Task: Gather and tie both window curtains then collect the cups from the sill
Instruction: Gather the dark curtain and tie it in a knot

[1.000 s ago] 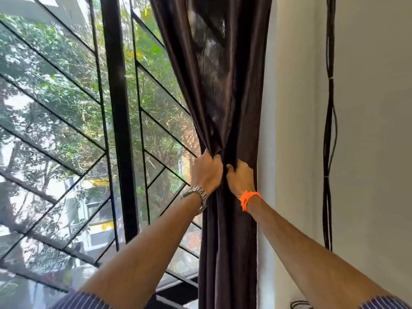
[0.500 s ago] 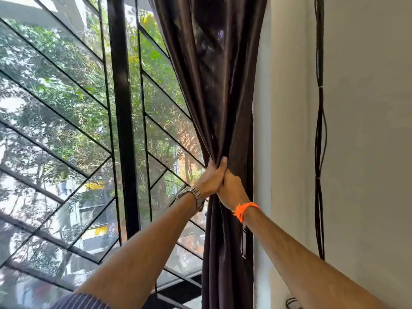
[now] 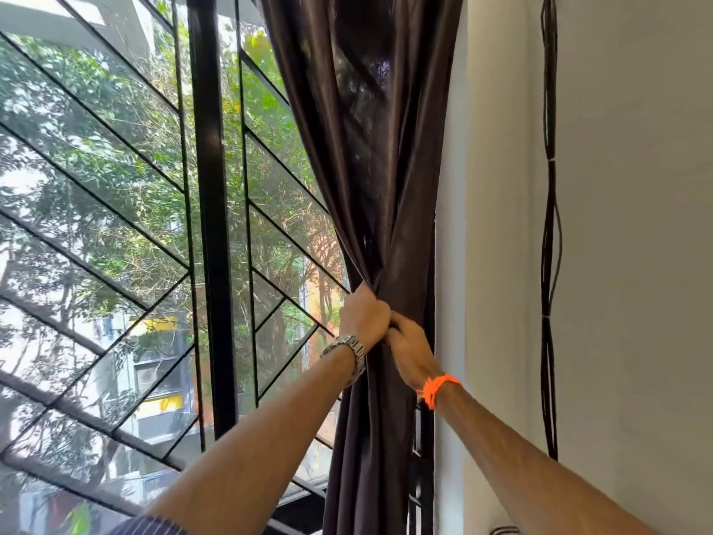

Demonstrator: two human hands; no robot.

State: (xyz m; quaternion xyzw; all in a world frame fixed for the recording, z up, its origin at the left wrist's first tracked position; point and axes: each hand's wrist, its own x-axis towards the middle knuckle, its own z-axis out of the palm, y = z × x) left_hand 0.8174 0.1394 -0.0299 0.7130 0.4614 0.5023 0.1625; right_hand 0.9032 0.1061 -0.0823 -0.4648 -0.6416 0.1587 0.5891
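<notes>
Curtain (image 3: 366, 148) hangs bunched between window (image 3: 208, 225) and wall (image 3: 636, 264), long axis straight up and down. I see both hands at the waist of it: left hand (image 3: 364, 316) curled round the gathered folds, right hand (image 3: 411, 349) touching it just below, fingers curled into the fabric. A tie must cross that vertical bundle, I reckon; no tie or cups in view.

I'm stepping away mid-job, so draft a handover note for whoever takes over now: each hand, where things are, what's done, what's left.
Left hand grips the gathered dark curtain at mid-height.
Right hand grips it just below, touching the left hand.
Done: curtain bunched beside the white wall; no tie shows.
Left: tie it; second curtain and cups are out of view.
</notes>
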